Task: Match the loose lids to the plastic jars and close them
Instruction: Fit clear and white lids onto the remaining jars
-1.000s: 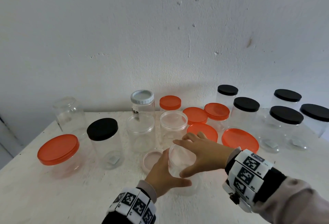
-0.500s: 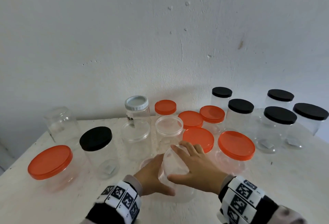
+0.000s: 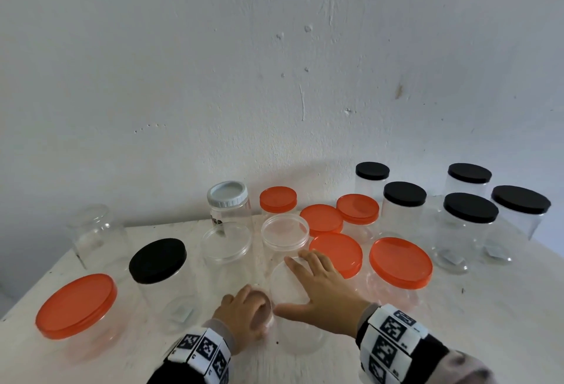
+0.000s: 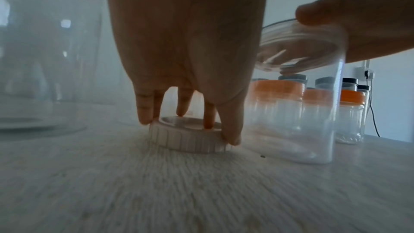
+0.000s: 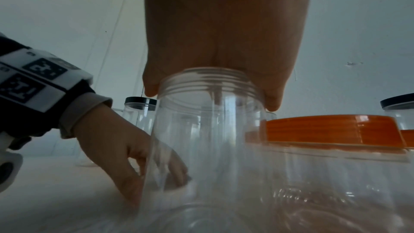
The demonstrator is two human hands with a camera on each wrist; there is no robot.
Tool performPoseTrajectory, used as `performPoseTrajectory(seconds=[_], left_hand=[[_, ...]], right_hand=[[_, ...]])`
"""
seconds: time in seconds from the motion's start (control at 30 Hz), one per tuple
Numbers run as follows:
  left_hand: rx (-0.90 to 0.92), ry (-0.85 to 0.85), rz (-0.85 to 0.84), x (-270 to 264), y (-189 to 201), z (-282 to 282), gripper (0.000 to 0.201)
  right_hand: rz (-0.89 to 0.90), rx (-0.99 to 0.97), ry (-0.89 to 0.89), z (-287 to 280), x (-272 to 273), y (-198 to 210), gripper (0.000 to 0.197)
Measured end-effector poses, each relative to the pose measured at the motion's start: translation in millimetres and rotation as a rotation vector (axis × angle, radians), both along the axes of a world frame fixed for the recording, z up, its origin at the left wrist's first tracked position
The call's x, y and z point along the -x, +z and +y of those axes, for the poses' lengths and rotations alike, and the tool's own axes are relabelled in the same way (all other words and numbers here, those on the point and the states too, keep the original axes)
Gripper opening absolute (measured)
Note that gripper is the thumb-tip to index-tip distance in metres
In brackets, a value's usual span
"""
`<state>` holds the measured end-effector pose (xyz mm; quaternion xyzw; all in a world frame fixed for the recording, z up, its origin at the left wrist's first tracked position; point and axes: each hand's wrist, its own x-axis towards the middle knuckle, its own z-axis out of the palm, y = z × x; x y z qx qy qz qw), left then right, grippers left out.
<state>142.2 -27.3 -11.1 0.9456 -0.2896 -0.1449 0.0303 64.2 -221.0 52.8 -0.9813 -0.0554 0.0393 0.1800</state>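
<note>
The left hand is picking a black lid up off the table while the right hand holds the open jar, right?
Not quite: the lid under the left hand is clear and ribbed, not black, as the left wrist view shows. The right hand does hold the open jar.

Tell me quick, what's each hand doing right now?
Left hand: gripping the clear lid on the table.
Right hand: holding the open jar by its rim.

White wood-grain table (image 3: 503,316) carries clear jars (image 3: 166,280), mostly lidded; loose ribbed lid (image 4: 190,137) lies flat.
</note>
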Motion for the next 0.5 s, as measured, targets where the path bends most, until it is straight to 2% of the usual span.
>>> performPoseTrajectory(seconds=[0.17, 0.37, 0.5], left_hand=[[-0.034, 0.046, 0.046, 4, 7, 9, 0.046], [-0.088, 0.152, 0.054, 18, 12, 27, 0.060], [-0.020, 0.155, 0.171, 29, 28, 46, 0.069]], right_hand=[[0.005, 0.014, -0.024, 0, -17, 3, 0.098], [-0.033, 0.027, -0.078, 6, -31, 3, 0.094], [-0.011, 0.077, -0.114, 10, -44, 4, 0.093]])
